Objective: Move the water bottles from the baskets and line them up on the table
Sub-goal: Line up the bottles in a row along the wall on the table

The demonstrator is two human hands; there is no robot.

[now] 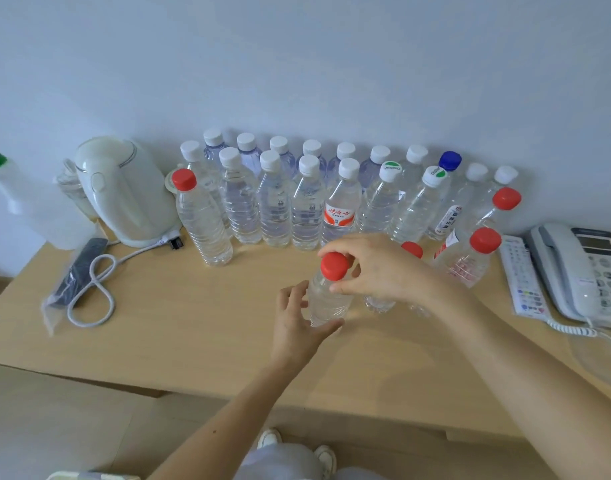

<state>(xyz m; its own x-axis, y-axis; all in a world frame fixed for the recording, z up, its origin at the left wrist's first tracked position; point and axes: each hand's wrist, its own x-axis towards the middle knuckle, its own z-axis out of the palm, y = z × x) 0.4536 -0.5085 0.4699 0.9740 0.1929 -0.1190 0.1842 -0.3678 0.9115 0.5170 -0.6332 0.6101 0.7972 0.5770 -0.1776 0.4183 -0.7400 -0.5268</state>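
Observation:
A clear water bottle with a red cap [326,296] stands on the wooden table [193,327] near its middle. My left hand [297,323] cups its lower body from the left. My right hand [376,268] pinches the neck just under the red cap. Along the wall stand two rows of several clear bottles [307,202], mostly white-capped, one with a blue cap [450,161]. Another red-capped bottle [201,220] stands at the left end of the front row. More red-capped bottles [470,258] stand to the right, partly hidden behind my right hand. No basket is in view.
A white electric kettle [124,192] with its cord [96,292] sits at the left, beside a bagged dark remote [77,275]. A white desk phone [581,275] and a card [522,282] lie at the right edge. A clear bag [601,358] lies near the front right corner.

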